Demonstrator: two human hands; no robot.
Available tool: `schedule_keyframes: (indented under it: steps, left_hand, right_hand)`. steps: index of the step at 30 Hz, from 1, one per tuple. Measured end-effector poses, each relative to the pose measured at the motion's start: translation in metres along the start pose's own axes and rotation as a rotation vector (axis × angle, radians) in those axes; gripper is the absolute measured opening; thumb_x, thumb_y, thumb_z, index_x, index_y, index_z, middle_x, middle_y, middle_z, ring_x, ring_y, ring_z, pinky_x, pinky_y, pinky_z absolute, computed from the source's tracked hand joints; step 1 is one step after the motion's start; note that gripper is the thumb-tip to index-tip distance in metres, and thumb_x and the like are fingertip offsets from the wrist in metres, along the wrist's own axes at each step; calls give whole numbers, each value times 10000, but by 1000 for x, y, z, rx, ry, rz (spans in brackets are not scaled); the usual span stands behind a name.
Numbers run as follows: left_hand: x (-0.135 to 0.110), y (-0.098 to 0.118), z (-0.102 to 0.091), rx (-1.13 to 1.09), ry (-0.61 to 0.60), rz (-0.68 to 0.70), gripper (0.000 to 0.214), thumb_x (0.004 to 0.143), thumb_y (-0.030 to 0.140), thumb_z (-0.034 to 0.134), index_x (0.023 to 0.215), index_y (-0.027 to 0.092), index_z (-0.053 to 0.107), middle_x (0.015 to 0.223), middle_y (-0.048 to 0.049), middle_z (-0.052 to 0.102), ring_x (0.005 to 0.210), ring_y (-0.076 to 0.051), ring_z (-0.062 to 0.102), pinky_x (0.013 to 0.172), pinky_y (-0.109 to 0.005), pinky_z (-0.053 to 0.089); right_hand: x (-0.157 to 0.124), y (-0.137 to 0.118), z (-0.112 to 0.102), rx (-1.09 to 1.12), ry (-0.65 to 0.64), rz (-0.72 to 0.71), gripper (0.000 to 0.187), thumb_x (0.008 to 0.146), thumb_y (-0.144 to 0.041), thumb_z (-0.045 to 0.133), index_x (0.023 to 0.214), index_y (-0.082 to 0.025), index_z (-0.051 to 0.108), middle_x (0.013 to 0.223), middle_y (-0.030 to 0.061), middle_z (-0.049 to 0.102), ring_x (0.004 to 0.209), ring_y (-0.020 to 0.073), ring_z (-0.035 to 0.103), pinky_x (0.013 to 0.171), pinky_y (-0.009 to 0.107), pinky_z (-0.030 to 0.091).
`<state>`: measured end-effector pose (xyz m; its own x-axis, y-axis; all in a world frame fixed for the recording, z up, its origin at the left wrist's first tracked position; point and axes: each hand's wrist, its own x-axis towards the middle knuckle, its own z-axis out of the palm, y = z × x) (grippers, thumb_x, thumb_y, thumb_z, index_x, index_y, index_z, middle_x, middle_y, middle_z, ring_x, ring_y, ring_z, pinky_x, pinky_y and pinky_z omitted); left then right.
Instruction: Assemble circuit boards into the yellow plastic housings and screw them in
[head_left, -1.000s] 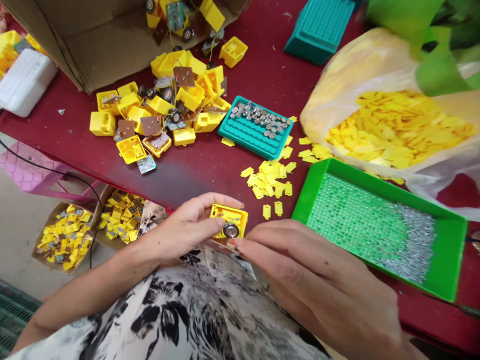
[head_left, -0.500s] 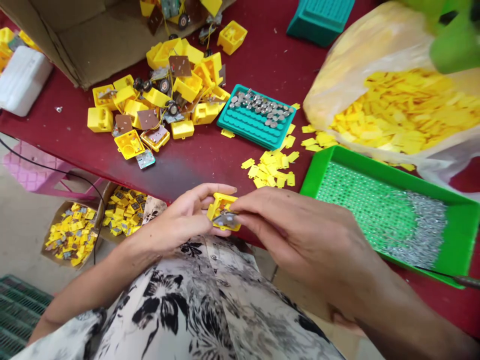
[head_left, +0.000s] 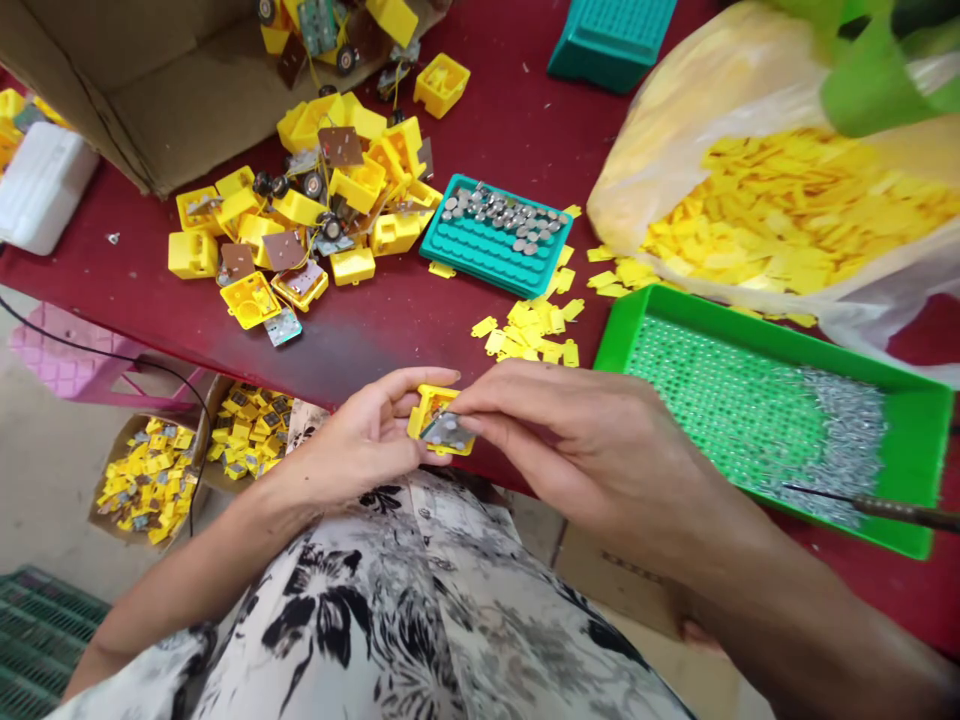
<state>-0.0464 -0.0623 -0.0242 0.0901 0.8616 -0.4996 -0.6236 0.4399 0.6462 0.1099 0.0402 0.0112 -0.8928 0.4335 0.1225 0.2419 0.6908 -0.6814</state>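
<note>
My left hand point(head_left: 379, 425) is closed around a small yellow plastic housing point(head_left: 426, 408), its open side turned up. With thumb and forefinger, my right hand point(head_left: 559, 410) pinches a small grey circuit board point(head_left: 448, 432) at its upper right edge. The board lies tilted over the housing's opening and covers part of the inside. Beyond my hands, flat yellow plastic tabs point(head_left: 529, 330) lie scattered on the dark red table point(head_left: 360, 345). A teal ribbed tray point(head_left: 480, 250) behind them bears many round silver button cells point(head_left: 517, 215).
Yellow housings with wired boards point(head_left: 352, 180) are heaped beside a cardboard box point(head_left: 187, 90). At right stand a green tray point(head_left: 720, 310) of small metal pieces, a screwdriver-like tool point(head_left: 892, 512) across it, and a plastic bag point(head_left: 637, 160) of yellow tabs. Filled boxes point(head_left: 202, 450) stand below the table edge.
The circuit board has turned so more of its grey face shows over the housing. The camera view has shifted slightly, and the dark tool now reaches further over the green tray.
</note>
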Motion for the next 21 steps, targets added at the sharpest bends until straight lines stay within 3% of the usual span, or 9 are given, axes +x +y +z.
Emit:
schedule_keyframes:
  steps: [7,13,21]
  left_hand:
    - [6,-3,2,20,41,7,517,627,-3,665,1113,166,611,992,-34,651,859,-133,642,812,-286,536]
    - [6,-3,-1,53,-38,16,505,641,-15,653,1112,159,598,1026,-54,665,920,-157,659,817,-281,536]
    - [5,-5,-3,24,-31,1,533,655,5,708,1154,174,631,1041,-56,669,922,-156,651,826,-288,547]
  right_hand:
    - [0,2,0,-61,4,-11,143,904,-77,546,915,-173,652,851,24,699,728,120,640,651,235,481]
    - [0,7,-1,-4,-38,-16,178,924,-100,523,904,-187,676,820,18,694,707,123,629,614,237,457]
    - [0,8,5,-17,30,-21,156,912,-107,554,881,-181,688,824,13,711,702,114,652,625,228,480]
